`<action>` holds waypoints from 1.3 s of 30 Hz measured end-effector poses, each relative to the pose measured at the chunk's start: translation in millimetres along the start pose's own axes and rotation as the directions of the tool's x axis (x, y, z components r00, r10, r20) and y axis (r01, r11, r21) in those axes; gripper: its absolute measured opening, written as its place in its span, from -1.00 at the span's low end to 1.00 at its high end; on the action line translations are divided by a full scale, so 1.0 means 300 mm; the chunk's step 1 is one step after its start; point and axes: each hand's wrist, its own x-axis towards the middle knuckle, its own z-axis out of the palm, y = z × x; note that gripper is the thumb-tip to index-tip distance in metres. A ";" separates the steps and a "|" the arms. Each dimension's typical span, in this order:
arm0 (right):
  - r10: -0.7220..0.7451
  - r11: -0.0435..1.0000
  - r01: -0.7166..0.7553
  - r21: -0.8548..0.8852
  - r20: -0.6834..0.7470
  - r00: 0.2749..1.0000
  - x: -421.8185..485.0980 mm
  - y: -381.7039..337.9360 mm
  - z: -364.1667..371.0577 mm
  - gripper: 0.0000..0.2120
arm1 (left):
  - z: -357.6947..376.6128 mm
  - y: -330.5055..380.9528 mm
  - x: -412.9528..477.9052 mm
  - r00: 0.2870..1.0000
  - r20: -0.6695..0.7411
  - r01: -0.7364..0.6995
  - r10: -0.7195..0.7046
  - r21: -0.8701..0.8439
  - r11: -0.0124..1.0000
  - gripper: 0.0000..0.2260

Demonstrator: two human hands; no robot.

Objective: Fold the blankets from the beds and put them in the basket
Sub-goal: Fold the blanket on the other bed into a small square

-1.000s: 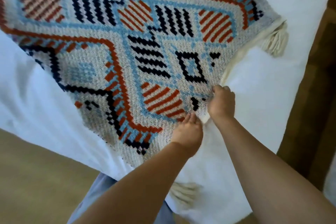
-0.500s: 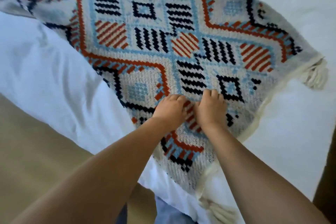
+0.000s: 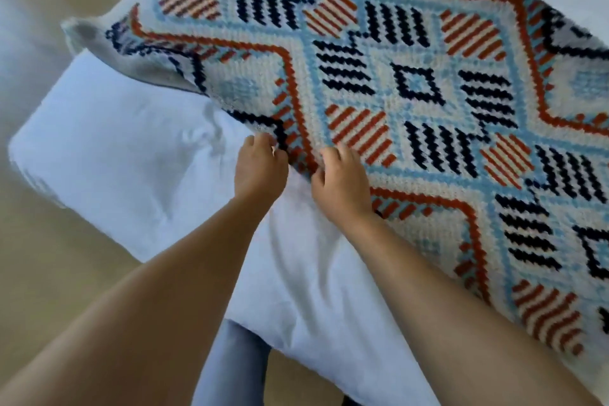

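A knitted blanket (image 3: 412, 82) in cream, light blue, navy and rust-red diamonds lies across the white bed (image 3: 125, 155), from the upper left to the right edge of the view. Its far left end (image 3: 99, 39) is doubled over on itself. My left hand (image 3: 260, 168) pinches the blanket's near edge with curled fingers. Close beside it, my right hand (image 3: 342, 184) grips the same edge, fingers tucked under the fabric. No basket is in view.
The bed corner with white bedding points toward the lower left. Beige floor (image 3: 49, 290) runs along the left and bottom. My legs in blue jeans (image 3: 234, 366) stand against the bed's near edge.
Both hands have slid left along the blanket from the fringed right corner, across the pattern, to its near edge. The view has swung left, and the tassels are out of sight.
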 end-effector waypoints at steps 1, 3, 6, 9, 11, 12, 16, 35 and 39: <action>-0.018 1.000 0.017 0.023 0.034 0.999 0.038 -0.057 0.031 -0.83 | -0.037 -0.037 0.056 0.997 -0.014 0.077 -0.078 -0.060 0.995 -0.79; -0.049 0.998 0.044 0.039 0.148 0.988 0.100 -0.143 0.085 -0.87 | -0.100 -0.100 0.158 0.973 -0.028 0.221 -0.227 -0.153 0.963 -0.76; -0.052 0.996 0.070 -0.050 0.290 0.955 0.172 -0.213 0.148 -0.85 | -0.164 -0.157 0.312 0.914 -0.014 0.381 -0.406 -0.319 0.868 -0.73; 0.019 0.993 0.008 -0.115 0.234 0.972 0.216 -0.242 0.172 -0.74 | -0.190 -0.151 0.446 0.870 0.092 0.440 -0.484 -0.587 0.680 -0.74; 0.071 0.987 -0.047 -0.157 0.151 0.986 0.241 -0.252 0.173 -0.70 | -0.193 -0.120 0.498 0.837 0.193 0.496 -0.512 -0.663 0.561 -0.77; 0.085 0.982 -0.063 -0.180 0.122 0.989 0.252 -0.257 0.172 -0.68 | -0.190 -0.106 0.514 0.812 0.256 0.533 -0.525 -0.694 0.485 -0.73; 0.121 0.957 -0.108 -0.269 0.033 0.992 0.295 -0.278 0.176 -0.61 | -0.190 -0.078 0.542 0.754 0.460 0.605 -0.469 -0.763 0.226 -0.82; 0.073 0.958 -0.087 -0.274 -0.062 0.995 0.357 -0.372 0.238 -0.43 | -0.270 -0.122 0.488 0.750 0.633 0.656 -0.192 -0.749 0.094 -0.76; 0.013 0.938 0.013 -0.346 0.073 0.997 0.345 -0.426 0.250 -0.55 | -0.298 -0.236 0.391 0.732 0.562 0.597 -0.386 -0.802 -0.036 -0.80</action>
